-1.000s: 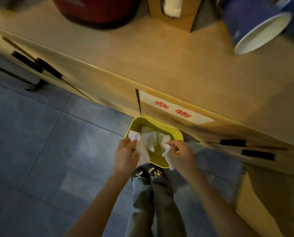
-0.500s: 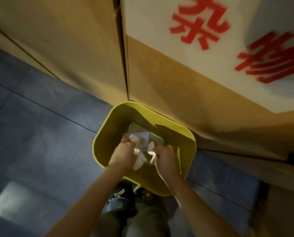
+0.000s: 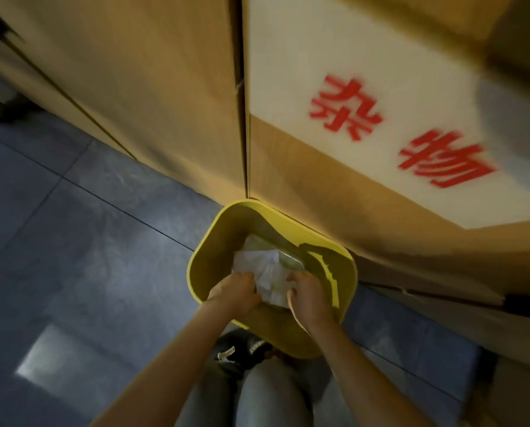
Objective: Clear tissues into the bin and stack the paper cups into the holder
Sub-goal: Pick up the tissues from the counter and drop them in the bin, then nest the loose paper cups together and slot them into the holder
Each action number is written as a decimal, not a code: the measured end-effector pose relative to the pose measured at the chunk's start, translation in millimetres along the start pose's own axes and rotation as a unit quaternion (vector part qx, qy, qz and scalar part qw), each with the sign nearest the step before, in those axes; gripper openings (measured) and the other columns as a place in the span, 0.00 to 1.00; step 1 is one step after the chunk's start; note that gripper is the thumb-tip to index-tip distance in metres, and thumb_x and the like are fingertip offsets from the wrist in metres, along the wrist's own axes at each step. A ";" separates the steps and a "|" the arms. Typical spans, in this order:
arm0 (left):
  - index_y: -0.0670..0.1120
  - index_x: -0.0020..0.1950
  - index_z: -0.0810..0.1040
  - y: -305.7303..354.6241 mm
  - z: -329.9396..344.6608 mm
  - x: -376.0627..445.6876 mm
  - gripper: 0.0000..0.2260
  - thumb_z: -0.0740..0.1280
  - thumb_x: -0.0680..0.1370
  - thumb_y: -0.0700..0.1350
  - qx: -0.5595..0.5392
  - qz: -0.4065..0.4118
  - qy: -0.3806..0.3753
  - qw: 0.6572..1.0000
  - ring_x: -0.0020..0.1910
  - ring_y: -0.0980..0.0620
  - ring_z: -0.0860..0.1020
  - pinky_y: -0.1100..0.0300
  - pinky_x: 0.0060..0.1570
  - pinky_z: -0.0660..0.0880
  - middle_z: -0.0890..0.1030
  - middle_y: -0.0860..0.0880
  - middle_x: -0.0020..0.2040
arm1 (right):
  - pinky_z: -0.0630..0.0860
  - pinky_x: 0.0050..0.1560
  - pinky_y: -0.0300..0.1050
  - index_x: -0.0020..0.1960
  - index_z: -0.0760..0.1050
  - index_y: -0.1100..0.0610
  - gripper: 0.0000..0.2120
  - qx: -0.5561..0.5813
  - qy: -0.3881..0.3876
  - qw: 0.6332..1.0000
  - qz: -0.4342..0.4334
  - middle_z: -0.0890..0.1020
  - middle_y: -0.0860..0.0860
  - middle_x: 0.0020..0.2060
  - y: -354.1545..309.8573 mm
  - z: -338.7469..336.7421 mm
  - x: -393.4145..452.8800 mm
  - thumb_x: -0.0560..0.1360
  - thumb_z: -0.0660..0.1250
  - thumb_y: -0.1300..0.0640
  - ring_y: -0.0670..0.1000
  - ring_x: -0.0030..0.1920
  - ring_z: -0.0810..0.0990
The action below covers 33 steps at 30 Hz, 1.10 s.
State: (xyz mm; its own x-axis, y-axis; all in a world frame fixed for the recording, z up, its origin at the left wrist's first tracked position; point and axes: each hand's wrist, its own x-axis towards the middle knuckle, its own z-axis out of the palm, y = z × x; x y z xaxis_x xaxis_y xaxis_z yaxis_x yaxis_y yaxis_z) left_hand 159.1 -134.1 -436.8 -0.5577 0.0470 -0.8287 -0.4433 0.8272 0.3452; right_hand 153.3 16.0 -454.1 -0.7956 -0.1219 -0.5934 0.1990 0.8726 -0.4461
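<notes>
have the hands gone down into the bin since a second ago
Yes. Both the left hand and right hand now sit below the bin rim, pressing on tissues; earlier they were above it.

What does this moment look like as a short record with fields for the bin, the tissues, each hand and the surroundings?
bin: yellow plastic bin with rounded corners, on the floor against the cabinet
tissues: crumpled white paper tissues, inside the bin
left hand: inside the bin's rim, fingers on the tissues
right hand: inside the bin's rim, fingers curled at the tissues
surroundings: light wooden cabinet bearing a white label with red characters; grey tiled floor
</notes>
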 end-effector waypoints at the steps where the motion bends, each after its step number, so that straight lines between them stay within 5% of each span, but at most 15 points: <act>1: 0.42 0.59 0.72 5.6 -8.5 -12.0 0.16 0.62 0.76 0.49 -0.001 0.002 0.005 1.000 0.57 0.42 0.75 0.50 0.56 0.74 0.76 0.40 0.59 | 0.73 0.57 0.44 0.59 0.74 0.59 0.13 0.007 0.003 1.000 0.001 0.77 0.57 0.60 -8.2 -12.0 -8.5 0.75 0.61 0.65 0.54 0.58 0.77; 6: 0.42 0.68 0.67 42.4 -65.8 -84.0 0.21 0.61 0.77 0.47 -0.001 0.021 0.007 1.000 0.63 0.43 0.72 0.53 0.61 0.69 0.74 0.41 0.65 | 0.72 0.60 0.47 0.59 0.74 0.59 0.13 0.036 0.016 0.999 -0.038 0.79 0.58 0.58 -62.5 -87.3 -56.5 0.76 0.59 0.63 0.56 0.59 0.76; 18: 0.41 0.60 0.75 190.1 -225.9 -289.2 0.15 0.63 0.75 0.45 0.030 0.147 0.074 0.986 0.61 0.43 0.74 0.56 0.56 0.70 0.77 0.39 0.62 | 0.74 0.50 0.47 0.58 0.73 0.54 0.11 0.076 0.127 0.987 -0.062 0.82 0.56 0.51 -181.4 -294.5 -209.9 0.76 0.60 0.57 0.56 0.52 0.80; 23: 0.42 0.51 0.79 274.8 -283.9 -354.8 0.09 0.63 0.74 0.43 0.010 0.269 0.146 0.952 0.51 0.42 0.79 0.54 0.50 0.73 0.82 0.39 0.49 | 0.68 0.39 0.44 0.54 0.75 0.53 0.09 0.134 0.256 0.954 -0.080 0.84 0.56 0.41 -202.3 -385.8 -252.5 0.76 0.60 0.57 0.56 0.44 0.80; 33: 0.43 0.59 0.73 428.0 -303.4 -393.7 0.13 0.64 0.75 0.42 -0.024 0.442 0.248 0.862 0.44 0.50 0.77 0.64 0.39 0.65 0.81 0.45 0.44 | 0.77 0.47 0.53 0.53 0.75 0.56 0.08 0.175 0.461 0.868 -0.060 0.84 0.56 0.45 -169.4 -531.0 -281.5 0.75 0.62 0.58 0.56 0.46 0.81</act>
State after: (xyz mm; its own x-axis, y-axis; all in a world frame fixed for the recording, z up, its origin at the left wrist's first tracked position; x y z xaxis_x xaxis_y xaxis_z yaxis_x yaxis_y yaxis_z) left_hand -24.0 31.5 170.9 -0.9189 0.3909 0.0532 0.2861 0.5673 0.7722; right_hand 39.7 153.7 144.3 -0.9101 0.3698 0.1870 0.1173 0.6626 -0.7397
